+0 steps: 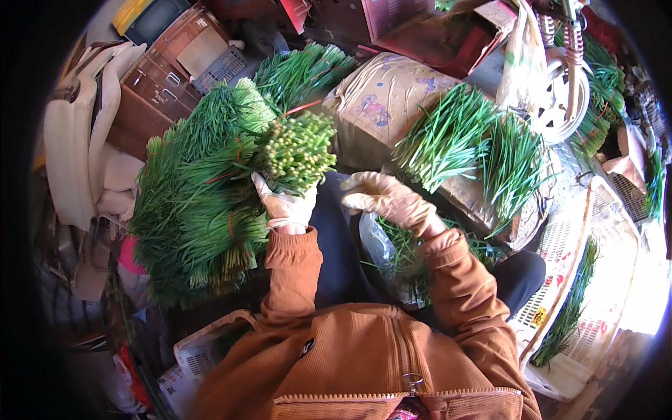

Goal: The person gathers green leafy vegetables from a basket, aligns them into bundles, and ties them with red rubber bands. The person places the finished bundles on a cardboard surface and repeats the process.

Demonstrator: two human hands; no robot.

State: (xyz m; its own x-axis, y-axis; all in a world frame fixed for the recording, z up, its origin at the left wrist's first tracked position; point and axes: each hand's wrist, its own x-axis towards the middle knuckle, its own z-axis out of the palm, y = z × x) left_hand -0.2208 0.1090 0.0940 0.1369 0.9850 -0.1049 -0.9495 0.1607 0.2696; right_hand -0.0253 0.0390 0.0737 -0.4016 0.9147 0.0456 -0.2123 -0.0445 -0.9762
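My left hand (286, 203), in a pale glove, grips a thick bunch of garlic chives (299, 152). The pale cut stem ends of the bunch face up towards me. An orange-red tie (302, 107) sticks out just behind it. To the right of the bunch and apart from it, my gloved right hand (386, 197) has its fingers curved, with a gap between them and the thumb and nothing visible inside. Left of my left hand lies a large heap of tied chive bunches (210, 178). Loose chives (467, 142) rest in two piles on the covered surface beyond my right hand.
Below my right arm, a clear plastic bag (378, 244) lies beside loose green leaves (409, 262). A white plastic crate (604, 294) holding some chives stands at right. A cloth-patterned box (388, 105), a white wheel (564, 100) and a brown wooden cabinet (163, 84) stand farther off.
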